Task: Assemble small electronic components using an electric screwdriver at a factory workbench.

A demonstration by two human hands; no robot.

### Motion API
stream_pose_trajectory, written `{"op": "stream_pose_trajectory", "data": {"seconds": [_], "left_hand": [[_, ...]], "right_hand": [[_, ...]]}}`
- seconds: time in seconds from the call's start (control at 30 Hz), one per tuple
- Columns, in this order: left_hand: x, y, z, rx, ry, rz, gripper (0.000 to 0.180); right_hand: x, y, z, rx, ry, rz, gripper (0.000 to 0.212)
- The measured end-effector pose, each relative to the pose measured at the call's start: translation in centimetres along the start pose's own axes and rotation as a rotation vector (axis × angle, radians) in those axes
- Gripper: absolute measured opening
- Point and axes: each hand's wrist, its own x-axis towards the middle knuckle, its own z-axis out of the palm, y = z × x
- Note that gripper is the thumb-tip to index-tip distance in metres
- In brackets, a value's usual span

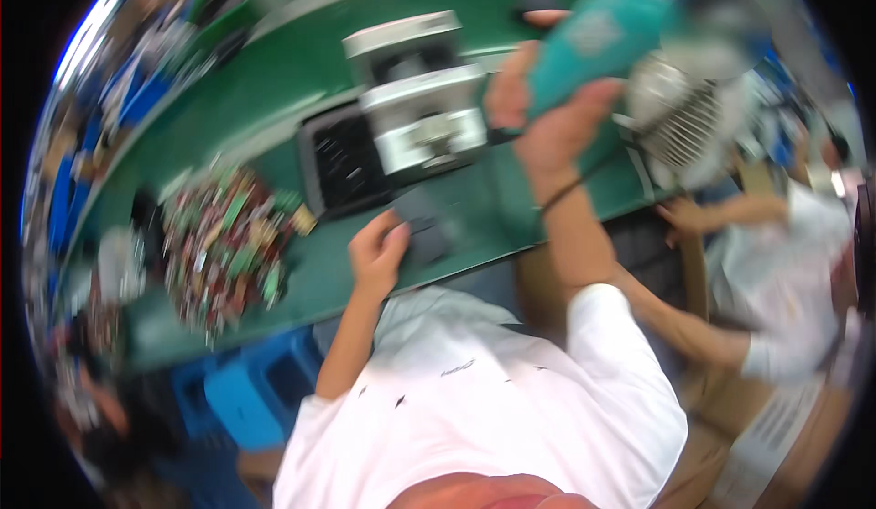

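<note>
My right hand (557, 125) is raised at the upper right, wrapped round a teal power tool (598, 39) shaped like a heat gun. The tool's blurred grey front end (716, 30) points to the right. A dark cord (561, 194) passes across my right wrist. My left hand (376, 249) is closed low over the near part of the green table, beside some dark grey flat pieces (424, 226). Whatever its curled fingers may hold is hidden. Behind the pieces stands a white device (424, 94) with a metal fixture (436, 139) on its front.
A black tray (342, 157) lies left of the device on the green table (319, 267). Farther left is a heap of mixed circuit-board scraps (228, 244). A white fan with a slatted guard (680, 125) stands at right, near another person (776, 262). Blue stools (246, 390) stand below the table edge.
</note>
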Motion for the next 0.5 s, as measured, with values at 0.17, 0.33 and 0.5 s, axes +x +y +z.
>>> {"op": "stream_pose_trajectory", "data": {"seconds": [0.17, 0.33, 0.5], "left_hand": [[-0.1, 0.5, 0.0, -0.082, -0.064, 0.107, 0.007], [0.5, 0.4, -0.4, -0.126, -0.109, 0.144, 0.008], [0.7, 0.1, -0.5, -0.128, -0.141, 0.154, 0.009]], "right_hand": [[-0.4, 2.5, 2.5, 0.112, -0.080, 0.130, 0.093], [-0.6, 5.2, 2.9, -0.028, -0.071, 0.111, 0.094], [-0.5, 5.6, 2.7, -0.074, -0.065, 0.117, 0.094]]}}
